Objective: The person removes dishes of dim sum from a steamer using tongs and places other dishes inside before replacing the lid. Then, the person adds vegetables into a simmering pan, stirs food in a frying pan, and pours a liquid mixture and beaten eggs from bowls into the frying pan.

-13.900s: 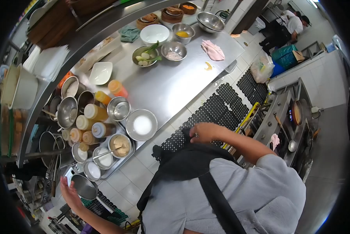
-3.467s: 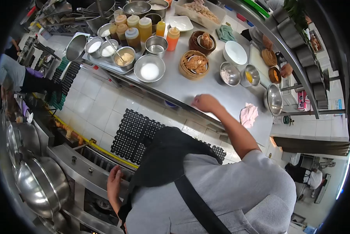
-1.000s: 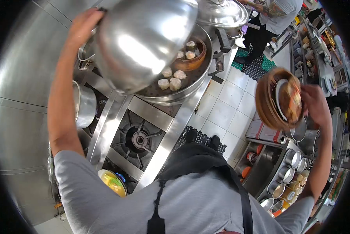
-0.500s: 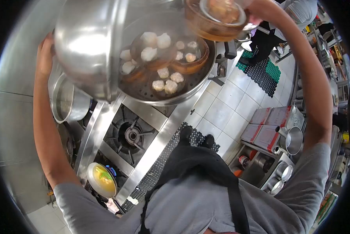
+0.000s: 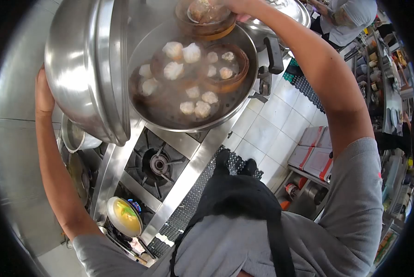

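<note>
At the left, my left hand (image 5: 44, 94) grips the edge of a big domed steel lid (image 5: 80, 69), tilted up on its side beside the steamer pot (image 5: 170, 123). My right hand (image 5: 239, 6) holds a round bamboo basket (image 5: 204, 28) with brown food on a dish, over the pot's far edge; its fingers are partly hidden. Through steam, white dumplings (image 5: 173, 70) show in the pot, with smaller dumplings (image 5: 202, 109) nearer me. Another bamboo basket (image 5: 237, 83) with dumplings is at the pot's right side.
An unlit burner (image 5: 158, 164) lies nearer me than the pot. A pan of yellow food (image 5: 125, 217) sits over a blue flame. Another steel lid (image 5: 287, 14) is at the back. A co-worker (image 5: 350, 18) stands beyond it. Boxes (image 5: 310, 154) sit low at the right.
The bamboo basket in my right hand has moved from the right to over the pot's far edge. My left hand has drawn the lid left and tilted it upright, uncovering more dumplings.
</note>
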The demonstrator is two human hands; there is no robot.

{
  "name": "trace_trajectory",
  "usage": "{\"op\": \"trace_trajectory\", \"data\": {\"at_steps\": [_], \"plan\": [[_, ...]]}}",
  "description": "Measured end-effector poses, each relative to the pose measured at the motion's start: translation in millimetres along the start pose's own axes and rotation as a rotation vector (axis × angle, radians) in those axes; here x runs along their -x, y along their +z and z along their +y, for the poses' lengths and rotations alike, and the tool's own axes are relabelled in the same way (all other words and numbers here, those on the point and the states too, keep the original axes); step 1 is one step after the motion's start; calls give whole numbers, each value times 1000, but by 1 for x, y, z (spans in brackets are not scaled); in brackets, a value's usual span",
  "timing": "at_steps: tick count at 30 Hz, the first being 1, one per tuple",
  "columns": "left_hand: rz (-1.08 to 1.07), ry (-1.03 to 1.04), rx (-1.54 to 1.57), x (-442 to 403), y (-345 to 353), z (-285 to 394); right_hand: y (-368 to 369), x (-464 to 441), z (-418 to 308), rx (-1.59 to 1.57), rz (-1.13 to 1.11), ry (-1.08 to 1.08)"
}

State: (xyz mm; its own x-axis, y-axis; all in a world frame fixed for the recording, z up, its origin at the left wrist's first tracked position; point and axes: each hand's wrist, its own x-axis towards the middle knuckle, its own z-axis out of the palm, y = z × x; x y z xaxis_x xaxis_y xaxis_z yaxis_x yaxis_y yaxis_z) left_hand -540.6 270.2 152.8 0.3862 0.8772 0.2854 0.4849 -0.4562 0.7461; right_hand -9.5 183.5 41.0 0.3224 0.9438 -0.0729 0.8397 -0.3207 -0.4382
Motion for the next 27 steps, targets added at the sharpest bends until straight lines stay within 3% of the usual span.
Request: {"op": "trace_trajectory", "data": {"at_steps": [2, 4, 7, 10, 13, 16, 19, 22, 25, 27], "plan": [[-37, 15, -113, -6, -7, -5, 6, -3, -7, 116, -47, -61], [3, -31, -38, -6, -8, -7, 3, 2, -16, 310, -16, -106], [44, -25, -36, 3, 8, 13, 6, 2, -1, 166, -13, -189], [-14, -2, -71, -4, 0, 2, 9, -16, 0, 456, -109, -214], [-10, 5, -37, -5, -1, 3, 12, 1, -5, 89, -18, -117], [8, -1, 2, -1, 6, 11, 16, -13, -9, 165, -145, -84], [3, -20, 14, -2, 8, 15, 15, -1, -32, 155, -83, -91], [-40, 10, 21, -6, 3, 6, 34, -11, -26, 727, -44, -267], [-46, -29, 84, -4, 5, 10, 22, 24, -48, -6, -20, 125], [-66, -17, 103, -7, 4, 7, 27, 17, -42, -27, -39, 128]]}}
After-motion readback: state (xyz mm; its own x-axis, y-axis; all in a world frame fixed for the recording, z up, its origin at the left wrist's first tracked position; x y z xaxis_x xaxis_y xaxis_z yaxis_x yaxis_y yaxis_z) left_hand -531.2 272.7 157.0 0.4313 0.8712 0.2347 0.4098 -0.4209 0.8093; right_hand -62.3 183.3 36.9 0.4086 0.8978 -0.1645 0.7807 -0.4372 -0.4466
